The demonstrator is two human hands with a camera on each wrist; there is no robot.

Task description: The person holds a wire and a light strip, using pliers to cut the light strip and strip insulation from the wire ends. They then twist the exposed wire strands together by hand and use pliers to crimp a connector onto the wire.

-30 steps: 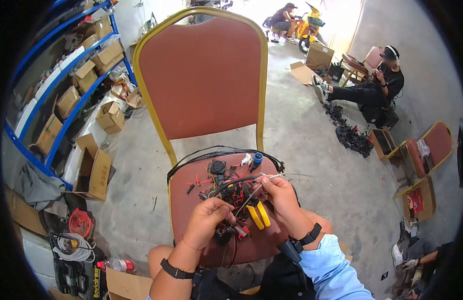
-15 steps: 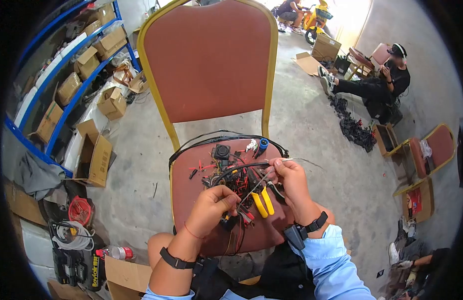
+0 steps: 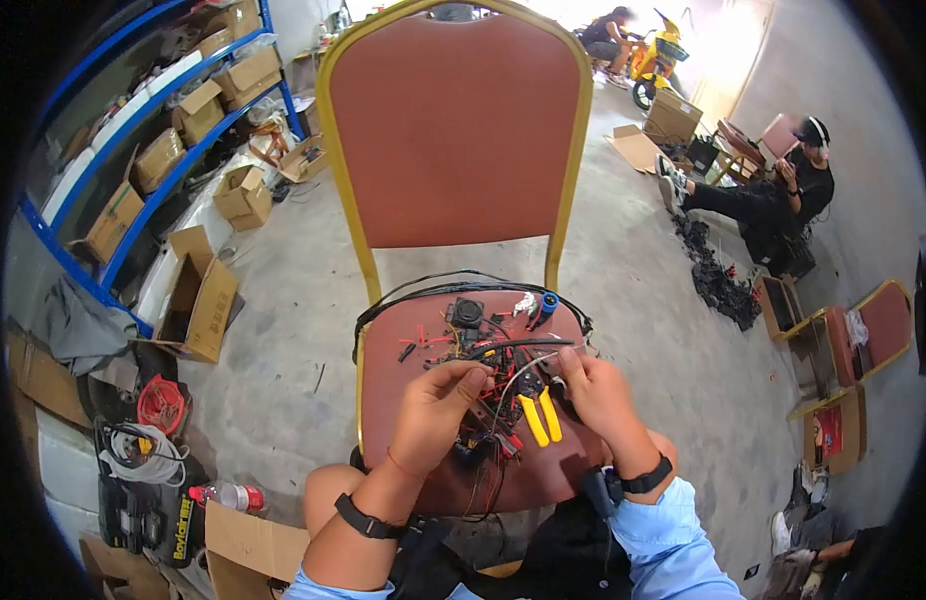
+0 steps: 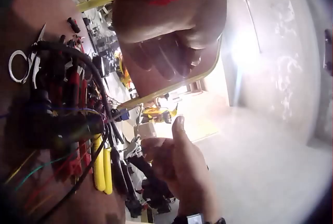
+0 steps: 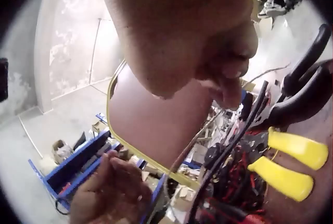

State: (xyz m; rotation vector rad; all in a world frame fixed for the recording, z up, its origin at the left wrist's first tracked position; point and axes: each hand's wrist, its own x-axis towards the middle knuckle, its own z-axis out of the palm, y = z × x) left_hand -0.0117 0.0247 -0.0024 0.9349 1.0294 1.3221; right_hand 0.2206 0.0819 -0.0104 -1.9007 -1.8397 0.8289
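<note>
- My left hand hovers over the chair seat, fingers curled, pinching a thin wire.
- My right hand pinches the same wire's other end, thumb and fingertips closed on it.
- Between and under both hands lies the wire harness tangle, with yellow-handled pliers just beside my right hand.
- Cardboard boxes sit on the floor, left.

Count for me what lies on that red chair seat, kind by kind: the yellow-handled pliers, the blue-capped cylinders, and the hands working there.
Yellow-handled pliers: 1
Blue-capped cylinder: 1
Hands: 2, the left hand and the right hand
Wire tangle: 1 heap, strands too many to count
Total: 5
</note>
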